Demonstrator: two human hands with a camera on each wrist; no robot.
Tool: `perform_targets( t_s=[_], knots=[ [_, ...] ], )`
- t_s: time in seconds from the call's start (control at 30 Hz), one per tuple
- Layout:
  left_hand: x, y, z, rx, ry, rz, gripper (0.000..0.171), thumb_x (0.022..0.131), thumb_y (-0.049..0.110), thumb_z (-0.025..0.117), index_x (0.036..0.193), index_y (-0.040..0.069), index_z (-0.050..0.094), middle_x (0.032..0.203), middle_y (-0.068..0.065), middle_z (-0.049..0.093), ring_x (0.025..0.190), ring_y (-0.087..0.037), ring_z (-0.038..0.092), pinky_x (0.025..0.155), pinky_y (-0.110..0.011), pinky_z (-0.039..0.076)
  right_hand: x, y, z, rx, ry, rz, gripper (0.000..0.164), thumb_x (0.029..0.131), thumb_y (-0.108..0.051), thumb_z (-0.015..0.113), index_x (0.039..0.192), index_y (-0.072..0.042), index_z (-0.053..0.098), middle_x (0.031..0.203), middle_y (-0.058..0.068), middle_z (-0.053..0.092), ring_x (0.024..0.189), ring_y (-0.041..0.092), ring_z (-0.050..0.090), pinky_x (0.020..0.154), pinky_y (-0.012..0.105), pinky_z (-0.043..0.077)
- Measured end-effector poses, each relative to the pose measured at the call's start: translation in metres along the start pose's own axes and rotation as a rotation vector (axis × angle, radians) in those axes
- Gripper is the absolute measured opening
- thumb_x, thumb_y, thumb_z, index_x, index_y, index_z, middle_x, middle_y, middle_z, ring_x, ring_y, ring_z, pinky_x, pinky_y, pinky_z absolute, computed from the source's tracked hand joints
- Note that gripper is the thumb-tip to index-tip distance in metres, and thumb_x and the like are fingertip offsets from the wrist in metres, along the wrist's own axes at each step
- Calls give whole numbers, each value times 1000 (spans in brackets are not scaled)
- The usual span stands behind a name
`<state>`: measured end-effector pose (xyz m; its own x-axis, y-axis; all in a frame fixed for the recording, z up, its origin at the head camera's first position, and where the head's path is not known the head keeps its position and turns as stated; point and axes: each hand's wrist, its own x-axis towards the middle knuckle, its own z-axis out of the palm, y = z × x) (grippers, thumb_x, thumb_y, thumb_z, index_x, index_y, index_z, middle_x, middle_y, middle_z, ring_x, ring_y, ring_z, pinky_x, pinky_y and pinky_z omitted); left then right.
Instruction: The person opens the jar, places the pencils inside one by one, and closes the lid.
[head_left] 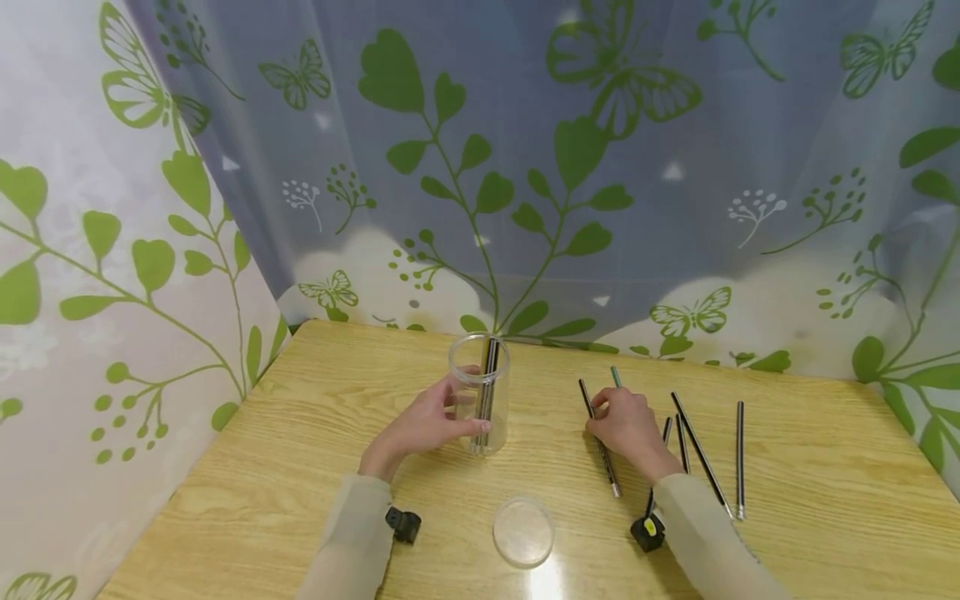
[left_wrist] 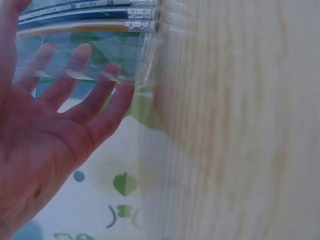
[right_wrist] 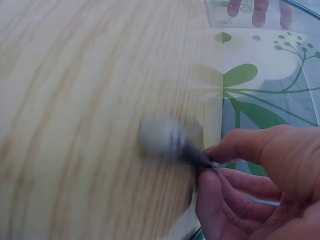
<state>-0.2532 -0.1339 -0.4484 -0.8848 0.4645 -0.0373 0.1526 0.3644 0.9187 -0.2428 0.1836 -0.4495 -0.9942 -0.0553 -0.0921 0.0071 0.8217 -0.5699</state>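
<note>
Fingers of the left hand (head_left: 427, 421), in the head view, are bent around a clear cup (head_left: 500, 421), which is upright, and several dark pencils (head_left: 487, 383) are inside it. The right hand (head_left: 626, 427) has its thumb and fingers close together on one single pencil (head_left: 607, 464), well apart from the cup. Beside the right arm, other pencils (head_left: 740, 458) lie on the wooden table (head_left: 247, 483). One teal tip (head_left: 616, 377) shows just beyond this hand. Nearer to the person lies a round clear lid (head_left: 523, 532).

In the left wrist view, metal ends (left_wrist: 140, 25) of the pencils are near the cup's base; one pencil carries the mark 2B.

In the right wrist view, the single pencil is pinched, its pale end (right_wrist: 159, 139) blurred; part of the cup shows at the top.
</note>
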Motion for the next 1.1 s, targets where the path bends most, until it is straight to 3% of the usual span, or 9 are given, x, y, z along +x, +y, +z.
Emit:
perform_targets(
  t_s=[0.3, 0.43, 0.6, 0.8, 0.97, 1.1],
  knots=[
    [0, 1, 1, 9, 9, -8, 83, 86, 32, 84, 156, 29, 39, 157, -4, 48, 143, -34, 48, 115, -53, 46, -2, 2, -3, 42, 5, 17, 36, 89, -14, 71, 121, 5, 68, 107, 23, 74, 83, 28, 72, 58, 33, 55],
    [-1, 1, 1, 9, 12, -12, 84, 86, 32, 84, 156, 29, 39, 157, -3, 48, 143, -34, 48, 115, -52, 46, -4, 2, -6, 75, 20, 15, 39, 89, -15, 69, 123, 3, 67, 104, 22, 74, 73, 22, 69, 54, 32, 53],
    [-1, 2, 1, 11, 13, -12, 84, 86, 32, 84, 157, 28, 39, 157, -4, 48, 143, -33, 49, 115, -52, 46, -8, -1, -12, 131, 52, -9, 39, 92, -15, 68, 126, 3, 64, 89, 14, 73, 57, 16, 61, 48, 30, 47],
    [-1, 1, 1, 17, 11, -10, 85, 86, 33, 84, 157, 28, 38, 157, -4, 47, 143, -33, 48, 115, -52, 46, -15, -12, -27, 167, 135, -56, 38, 91, -13, 67, 126, 0, 63, 86, 10, 68, 53, 17, 59, 47, 29, 45],
    [-1, 0, 1, 23, 12, -9, 85, 86, 33, 83, 157, 29, 38, 157, -4, 47, 143, -33, 48, 114, -52, 47, -22, -25, -41, 240, 174, -92, 39, 93, -12, 63, 130, -2, 60, 95, 14, 67, 67, 19, 70, 54, 33, 58],
    [-1, 0, 1, 21, 14, -10, 84, 86, 34, 83, 157, 30, 38, 157, -4, 47, 143, -34, 48, 114, -53, 47, -26, -34, -51, 284, 211, -114, 38, 94, -13, 62, 131, -4, 59, 99, 15, 67, 81, 23, 72, 59, 32, 62]
  ],
)
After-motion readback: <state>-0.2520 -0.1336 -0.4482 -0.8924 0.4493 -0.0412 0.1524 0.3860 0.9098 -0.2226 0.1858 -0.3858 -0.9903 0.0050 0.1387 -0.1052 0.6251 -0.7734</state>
